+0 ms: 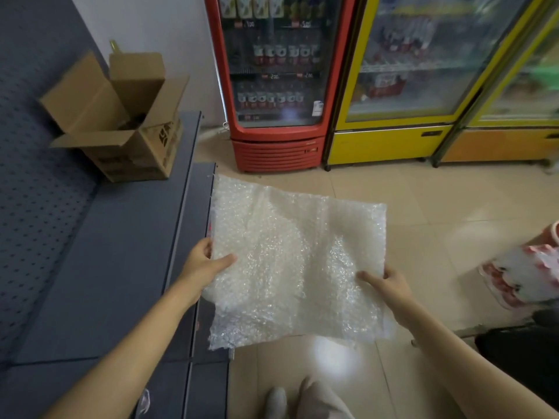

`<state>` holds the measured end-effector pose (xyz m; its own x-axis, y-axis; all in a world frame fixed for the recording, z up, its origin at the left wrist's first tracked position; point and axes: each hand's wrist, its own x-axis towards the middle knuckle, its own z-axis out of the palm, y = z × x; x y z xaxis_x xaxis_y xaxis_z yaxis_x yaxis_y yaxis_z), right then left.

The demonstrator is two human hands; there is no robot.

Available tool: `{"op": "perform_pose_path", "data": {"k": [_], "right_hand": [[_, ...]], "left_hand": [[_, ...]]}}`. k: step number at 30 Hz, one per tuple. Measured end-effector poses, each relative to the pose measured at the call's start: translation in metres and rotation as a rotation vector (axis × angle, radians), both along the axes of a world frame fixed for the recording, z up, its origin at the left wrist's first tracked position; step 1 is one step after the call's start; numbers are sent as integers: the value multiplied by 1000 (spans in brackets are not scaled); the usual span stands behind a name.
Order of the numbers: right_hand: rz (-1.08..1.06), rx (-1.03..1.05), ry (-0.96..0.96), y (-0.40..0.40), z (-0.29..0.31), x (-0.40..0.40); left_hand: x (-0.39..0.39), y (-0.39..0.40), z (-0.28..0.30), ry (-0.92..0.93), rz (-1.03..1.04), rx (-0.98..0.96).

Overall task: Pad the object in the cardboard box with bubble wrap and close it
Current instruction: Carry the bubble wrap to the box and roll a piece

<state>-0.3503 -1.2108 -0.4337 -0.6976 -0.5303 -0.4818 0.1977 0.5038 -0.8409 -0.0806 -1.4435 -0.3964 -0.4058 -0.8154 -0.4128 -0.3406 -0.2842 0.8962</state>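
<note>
Cardboard box: flaps open, on the grey shelf toward its far end, near the front edge; contents too dark to make out.
Left hand: pinches the bubble wrap at its left edge, thumb on top.
Bubble wrap: spread flat in the air over bare floor, beside the shelf's front edge.
Right hand: pinches the right edge; fingers hidden beneath.
Fridges: tops cut off.

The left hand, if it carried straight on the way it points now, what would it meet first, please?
The left hand points right and slightly up, with its grip already on the edge of the bubble wrap. Going on, it would only push into that sheet; beyond it lies bare floor, though depth is hard to judge.
</note>
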Motion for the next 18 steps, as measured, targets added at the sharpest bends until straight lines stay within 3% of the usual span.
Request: {"op": "perform_pose_path", "data": {"k": [18], "right_hand": [[193,7,126,-168,0,-125]], "left_hand": [[-91,-110,-22,-91,264,-34]]}}
